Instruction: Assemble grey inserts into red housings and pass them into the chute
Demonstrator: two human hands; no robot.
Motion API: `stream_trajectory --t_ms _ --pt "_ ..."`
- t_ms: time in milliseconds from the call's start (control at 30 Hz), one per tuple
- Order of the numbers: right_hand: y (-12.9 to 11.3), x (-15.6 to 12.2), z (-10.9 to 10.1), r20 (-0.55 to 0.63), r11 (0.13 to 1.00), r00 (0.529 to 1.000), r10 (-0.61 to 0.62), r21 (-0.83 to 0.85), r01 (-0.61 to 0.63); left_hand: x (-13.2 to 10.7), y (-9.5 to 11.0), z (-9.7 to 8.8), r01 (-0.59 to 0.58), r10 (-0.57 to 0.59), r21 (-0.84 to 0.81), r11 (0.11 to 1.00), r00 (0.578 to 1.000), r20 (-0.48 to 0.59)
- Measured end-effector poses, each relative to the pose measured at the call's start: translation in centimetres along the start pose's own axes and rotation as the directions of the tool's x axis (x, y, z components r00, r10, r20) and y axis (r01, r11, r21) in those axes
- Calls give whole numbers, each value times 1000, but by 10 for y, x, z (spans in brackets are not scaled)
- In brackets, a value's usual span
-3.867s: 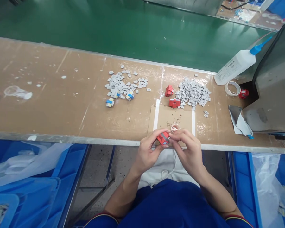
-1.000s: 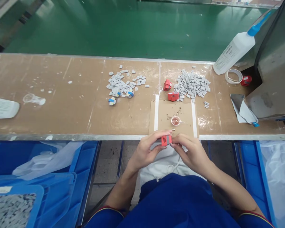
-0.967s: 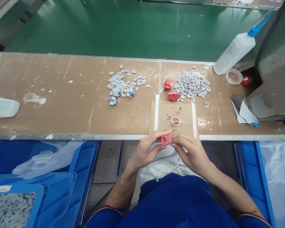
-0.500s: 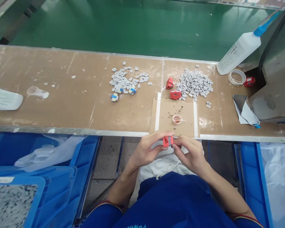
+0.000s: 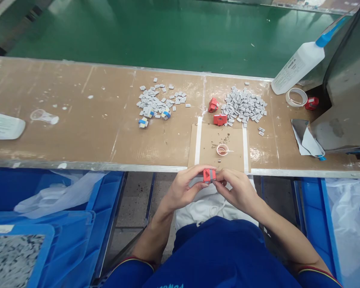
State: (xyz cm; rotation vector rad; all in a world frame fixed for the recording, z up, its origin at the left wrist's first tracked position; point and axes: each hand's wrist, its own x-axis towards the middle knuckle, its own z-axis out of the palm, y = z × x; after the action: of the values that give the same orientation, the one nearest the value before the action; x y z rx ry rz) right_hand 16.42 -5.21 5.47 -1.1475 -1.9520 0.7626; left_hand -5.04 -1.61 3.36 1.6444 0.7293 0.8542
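Just over the front edge of the bench, my left hand grips a small red block between thumb and fingers. A grey band crosses the block, and a dark recess shows in its face. From the other side my right hand pinches at the block's right end; whether a smaller piece sits between those fingertips is hidden. Beyond the hands, a small cup with reddish contents and a thin white stick stands on a cardboard sheet. Two more red blocks lie beside a pile of small grey pieces.
Another pile of grey pieces lies left, with several yellow-blue blocks. A white bottle, tape roll and folded sheet are at right. Blue bins flank me below the bench; a green surface lies behind.
The red block is turned slightly in my fingers, and both hands have shifted a little left in view. The whole scene has also slid slightly left.
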Motion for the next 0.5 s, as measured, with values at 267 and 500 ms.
stream_trajectory --t_ms 267,500 --pt "-9 1 0 -36 999 999 40 10 -39 -1 -2 4 17 -21 -75 997 999 -48" --pt "-19 6 -5 -85 1000 996 9 -11 -10 0 1 4 79 -101 -293 953 993 -63"
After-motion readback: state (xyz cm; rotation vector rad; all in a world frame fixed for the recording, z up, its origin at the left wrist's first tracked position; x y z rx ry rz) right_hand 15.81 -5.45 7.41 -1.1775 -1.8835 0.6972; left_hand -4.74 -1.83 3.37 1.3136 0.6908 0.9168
